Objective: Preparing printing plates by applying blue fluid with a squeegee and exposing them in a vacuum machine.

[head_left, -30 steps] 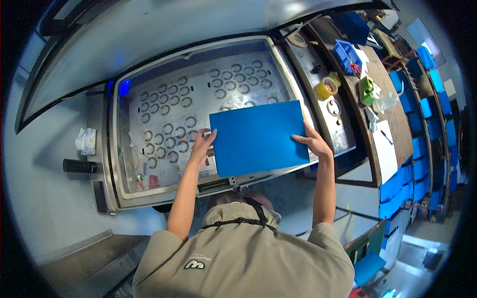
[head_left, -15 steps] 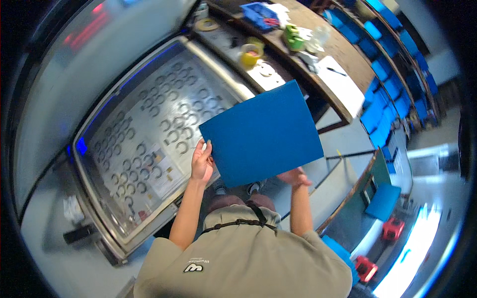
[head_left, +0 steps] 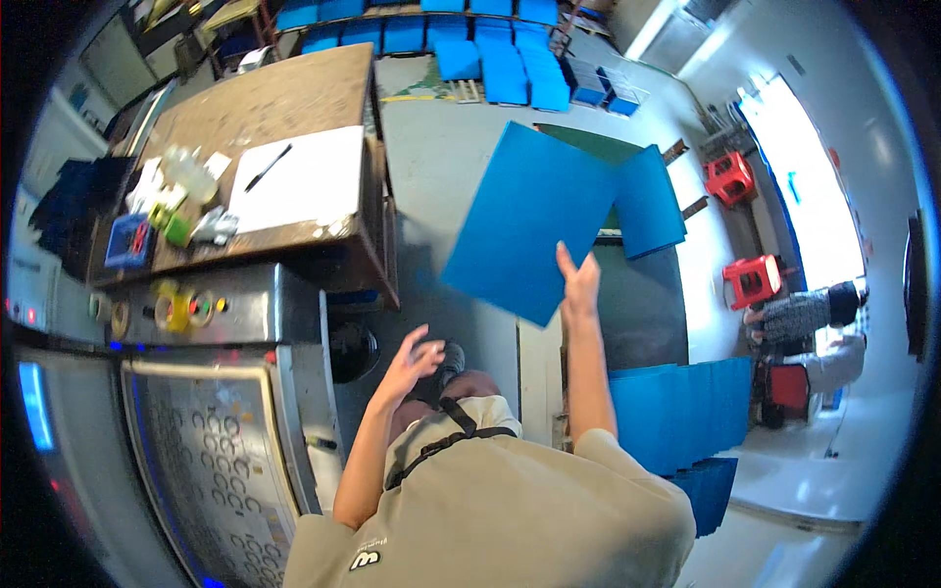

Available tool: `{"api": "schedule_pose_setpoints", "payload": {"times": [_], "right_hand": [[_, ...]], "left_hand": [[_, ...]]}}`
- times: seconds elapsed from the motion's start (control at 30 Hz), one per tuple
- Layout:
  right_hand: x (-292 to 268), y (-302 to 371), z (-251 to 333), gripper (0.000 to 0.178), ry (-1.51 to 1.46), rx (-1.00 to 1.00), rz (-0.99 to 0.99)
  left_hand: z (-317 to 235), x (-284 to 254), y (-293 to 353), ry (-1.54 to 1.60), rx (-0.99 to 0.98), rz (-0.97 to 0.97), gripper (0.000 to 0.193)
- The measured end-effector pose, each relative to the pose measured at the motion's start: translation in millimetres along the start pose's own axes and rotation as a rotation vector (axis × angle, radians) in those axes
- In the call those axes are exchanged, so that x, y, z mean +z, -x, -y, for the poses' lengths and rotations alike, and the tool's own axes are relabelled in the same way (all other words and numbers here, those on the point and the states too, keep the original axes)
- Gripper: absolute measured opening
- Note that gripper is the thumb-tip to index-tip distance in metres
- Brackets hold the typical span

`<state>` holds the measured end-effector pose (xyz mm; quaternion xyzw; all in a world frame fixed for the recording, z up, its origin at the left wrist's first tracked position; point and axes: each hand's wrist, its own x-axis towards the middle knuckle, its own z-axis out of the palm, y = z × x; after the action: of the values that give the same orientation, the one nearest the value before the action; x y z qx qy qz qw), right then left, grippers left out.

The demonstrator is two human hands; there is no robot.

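Observation:
A flat blue rectangular sheet [head_left: 524, 220] hangs tilted in front of me. My right hand [head_left: 581, 286] grips its lower right edge, thumb on the upper face, the other fingers hidden. My left hand [head_left: 410, 365] is off the sheet, lower and to the left, with its fingers apart and nothing in them. Just beyond the held sheet, another blue sheet [head_left: 651, 204] lies on a dark green table [head_left: 642, 309]; the held sheet overlaps part of this table in view.
Rows of blue sheets [head_left: 676, 412] stand at the lower right. Left is a wooden table [head_left: 265, 93] with white paper [head_left: 304, 181], a pen and a blue basket [head_left: 127, 242]. A glass-topped machine [head_left: 284, 431] stands lower left. Red stools [head_left: 752, 281] and seated people are at right.
I have turned right, away from the machine toward the green table. My left hand has let go of the blue sheet; my right hand now carries it.

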<state>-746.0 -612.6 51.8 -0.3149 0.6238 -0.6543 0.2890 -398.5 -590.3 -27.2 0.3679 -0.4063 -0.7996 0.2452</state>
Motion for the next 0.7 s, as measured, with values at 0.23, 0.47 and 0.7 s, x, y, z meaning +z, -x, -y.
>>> {"api": "schedule_pose_setpoints", "payload": {"times": [0.23, 0.47, 0.7], "right_hand": [[-128.2, -222.8, -16.9, 0.034, 1.491, -0.035, -0.202], [-193.2, -314.0, -83.6, 0.025, 1.641, 0.095, -0.205], [-225.1, -342.2, -83.0, 0.023, 1.697, 0.069, -0.250]], "left_hand": [[42.5, -40.8, 22.7, -0.182, -0.415, -0.174, 0.040], [-2.9, -12.1, -23.7, -0.077, -0.282, -0.367, 0.038], [-48.7, 51.3, -94.9, -0.142, -0.291, -0.116, 0.038]]}}
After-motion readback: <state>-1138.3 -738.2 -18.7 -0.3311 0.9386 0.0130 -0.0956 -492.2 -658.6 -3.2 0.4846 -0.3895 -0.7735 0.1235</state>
